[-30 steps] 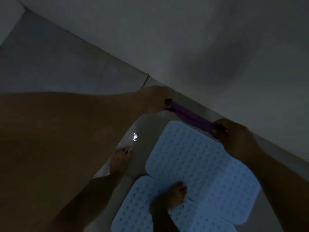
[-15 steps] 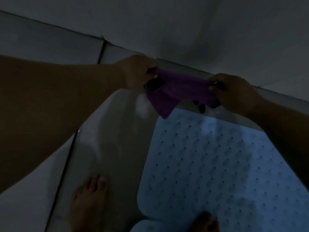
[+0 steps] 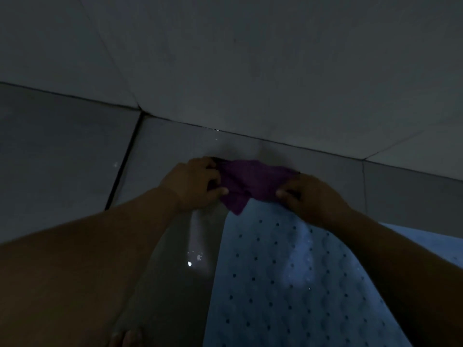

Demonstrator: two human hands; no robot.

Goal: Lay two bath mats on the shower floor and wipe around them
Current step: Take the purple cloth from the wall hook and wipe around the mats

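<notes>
A purple cloth (image 3: 250, 182) is bunched between my two hands, just above the far edge of a light blue bath mat (image 3: 288, 284) with small holes. My left hand (image 3: 194, 185) grips the cloth's left end and my right hand (image 3: 310, 196) grips its right end. A corner of the cloth hangs down over the mat's top edge. The mat lies flat on the wet grey floor (image 3: 175, 271). A strip of a second blue mat (image 3: 426, 241) shows at the right, behind my right forearm. The scene is dim.
The tiled wall (image 3: 250, 71) meets the floor just beyond the cloth. Water drops glint on the floor left of the mat. My toes (image 3: 127, 338) show at the bottom edge. Dark grout lines cross the floor at the left.
The view has dropped closer to the floor and my feet have nearly left the frame. The stretched cloth is now bunched between both hands, which are closer together near the mat's far edge.
</notes>
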